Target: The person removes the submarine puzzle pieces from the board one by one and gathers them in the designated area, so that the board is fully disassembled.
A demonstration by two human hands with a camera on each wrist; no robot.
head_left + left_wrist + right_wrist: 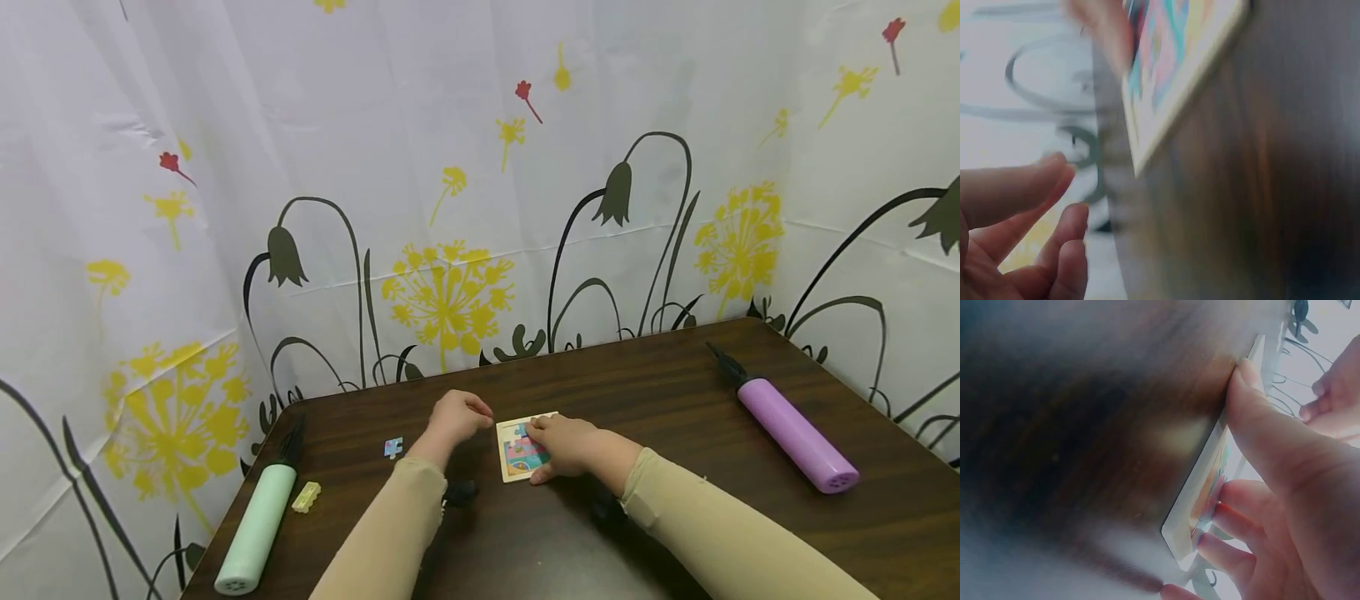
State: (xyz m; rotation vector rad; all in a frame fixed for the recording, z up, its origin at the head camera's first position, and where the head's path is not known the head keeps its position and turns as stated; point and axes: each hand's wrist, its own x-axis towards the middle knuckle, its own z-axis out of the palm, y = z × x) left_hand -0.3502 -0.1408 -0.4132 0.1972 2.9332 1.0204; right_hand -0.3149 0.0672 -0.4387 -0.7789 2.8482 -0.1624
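Probably light, stiff: take puzzle board by rim, pairing empty, loose-fingered left hand with unclenched right hand resting on top.

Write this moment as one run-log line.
left hand: beside puzzle, holding nothing | right hand: resting on puzzle | blue piece, yellow piece: on table, left of puzzle

- In the head view, soft light is falling evenly, leaving a pale sheen toward the near edge of the dark brown wood-grain table.
- The left wrist view is looking dim, with blur smearing the cream-framed rectangular picture puzzle.
- In the right wrist view, hazy glare is whitening the surface, and the background is washing out beyond its edge.
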